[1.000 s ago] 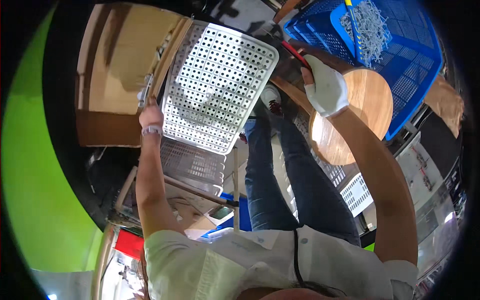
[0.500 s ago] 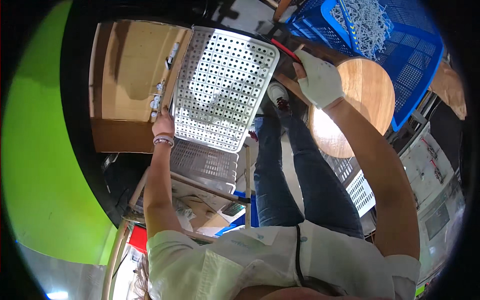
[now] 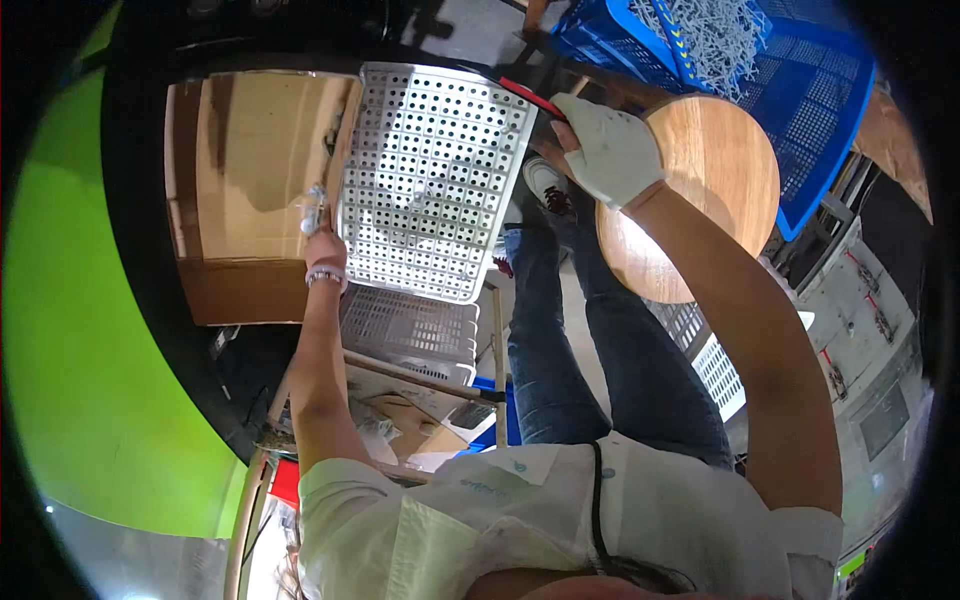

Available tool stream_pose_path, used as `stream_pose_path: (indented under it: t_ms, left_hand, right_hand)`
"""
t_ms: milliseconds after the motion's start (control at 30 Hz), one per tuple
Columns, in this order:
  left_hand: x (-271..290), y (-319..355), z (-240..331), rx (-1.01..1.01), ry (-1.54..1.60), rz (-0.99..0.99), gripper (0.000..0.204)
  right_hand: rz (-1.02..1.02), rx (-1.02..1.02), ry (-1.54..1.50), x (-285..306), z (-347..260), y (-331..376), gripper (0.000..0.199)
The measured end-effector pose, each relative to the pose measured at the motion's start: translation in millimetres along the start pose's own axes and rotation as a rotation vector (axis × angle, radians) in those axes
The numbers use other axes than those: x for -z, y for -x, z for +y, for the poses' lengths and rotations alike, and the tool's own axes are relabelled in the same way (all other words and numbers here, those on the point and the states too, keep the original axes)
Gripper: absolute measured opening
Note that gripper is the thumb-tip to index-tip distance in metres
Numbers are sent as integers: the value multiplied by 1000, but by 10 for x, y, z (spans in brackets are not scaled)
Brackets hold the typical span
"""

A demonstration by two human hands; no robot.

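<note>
One gloved right hand on one red-handled tool; one bare left hand at one cardboard box.
The right fingers are curled round the tool, which juts out past them, leftward and away from the wrist. The left fingertips are at the box's edge, just beside some small pale pieces (too blurred to count); whether they clasp one, I cannot tell. One white perforated tray lies between both sets of fingers. One round wooden top is just right of the gloved fingers.
</note>
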State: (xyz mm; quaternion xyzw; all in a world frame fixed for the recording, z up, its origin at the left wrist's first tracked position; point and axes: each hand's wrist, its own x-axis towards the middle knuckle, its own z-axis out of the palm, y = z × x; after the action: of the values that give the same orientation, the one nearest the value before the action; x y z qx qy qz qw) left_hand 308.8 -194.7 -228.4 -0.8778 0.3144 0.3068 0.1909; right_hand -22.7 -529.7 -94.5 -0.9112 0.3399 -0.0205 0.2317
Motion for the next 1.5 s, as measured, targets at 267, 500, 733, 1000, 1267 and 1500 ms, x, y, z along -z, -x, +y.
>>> stream_pose_path:
  t_ms: [267, 500, 733, 1000, 1267, 1500]
  left_hand:
    - [-18, 264, 158, 8, -152, -79, 55]
    - [-106, 504, 329, -54, -155, -148, 57]
    - [25, 625, 475, 26, -9, -128, 52]
    - [11, 733, 391, 134, 319, 18, 39]
    - [-437, 1359, -993, 621, 581, 952, 52]
    - [-1559, 813, -2102, 766, 1330, 667, 56]
  right_hand:
    - [-13, 5, -22, 50, -30, -25, 25]
    - [-61, 30, 15, 115, -110, -54, 26]
    - [-11, 22, -9, 19, -29, -12, 31]
    - [-98, -3, -20, 27, -211, -37, 33]
    - [47, -219, -574, -486, -830, -921, 48]
    - [-59, -13, -293, -1735, -1233, -2183, 53]
